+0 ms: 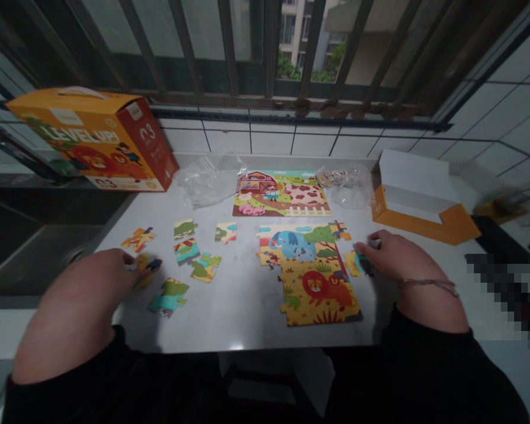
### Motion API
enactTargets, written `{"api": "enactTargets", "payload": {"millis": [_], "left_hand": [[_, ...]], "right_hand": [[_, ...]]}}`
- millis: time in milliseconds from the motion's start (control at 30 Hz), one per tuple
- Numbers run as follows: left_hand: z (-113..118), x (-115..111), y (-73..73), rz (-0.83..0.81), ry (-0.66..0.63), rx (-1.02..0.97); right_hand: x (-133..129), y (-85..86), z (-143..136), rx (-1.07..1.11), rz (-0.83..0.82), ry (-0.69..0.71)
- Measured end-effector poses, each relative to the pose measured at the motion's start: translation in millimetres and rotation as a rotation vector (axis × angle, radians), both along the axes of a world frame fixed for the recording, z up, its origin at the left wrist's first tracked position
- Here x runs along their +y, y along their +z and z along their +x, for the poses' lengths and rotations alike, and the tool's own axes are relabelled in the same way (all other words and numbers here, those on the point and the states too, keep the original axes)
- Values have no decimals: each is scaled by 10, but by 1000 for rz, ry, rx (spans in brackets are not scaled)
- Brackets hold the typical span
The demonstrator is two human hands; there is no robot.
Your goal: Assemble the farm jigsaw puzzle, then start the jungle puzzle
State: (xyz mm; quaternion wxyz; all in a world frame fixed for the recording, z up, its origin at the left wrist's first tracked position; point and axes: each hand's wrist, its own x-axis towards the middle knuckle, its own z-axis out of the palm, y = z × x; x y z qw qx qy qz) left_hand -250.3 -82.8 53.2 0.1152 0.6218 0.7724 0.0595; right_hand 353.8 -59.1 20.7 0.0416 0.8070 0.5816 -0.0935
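On the white counter, a partly joined puzzle shows blue elephants and red lions. My right hand is closed at the thumb and fingers on a puzzle piece, just right of the joined part; a yellow piece lies between them. At the left, my left hand pinches a yellow puzzle piece. Loose pieces lie between the hand and the puzzle, among them a green and teal piece, a striped piece and a green one.
A farm picture lies at the back between clear plastic bags. An orange box stands back left beside a dark sink. An open orange and white box sits back right. Window bars rise behind.
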Motion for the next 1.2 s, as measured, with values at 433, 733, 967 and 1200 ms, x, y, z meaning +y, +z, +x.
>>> {"api": "enactTargets", "payload": {"millis": [433, 733, 967, 1200], "left_hand": [[2133, -11, -64, -262, -298, -703], [2324, -60, -142, -241, -299, -345], [2367, -69, -143, -237, -321, -173], [2381, -116, -123, -161, -377, -146]], "right_hand": [[-20, 141, -199, -10, -1, -3], [-15, 132, -188, -3, 27, -2], [-15, 136, -183, 12, 23, -8], [-16, 149, -174, 2, 4, 1]]}}
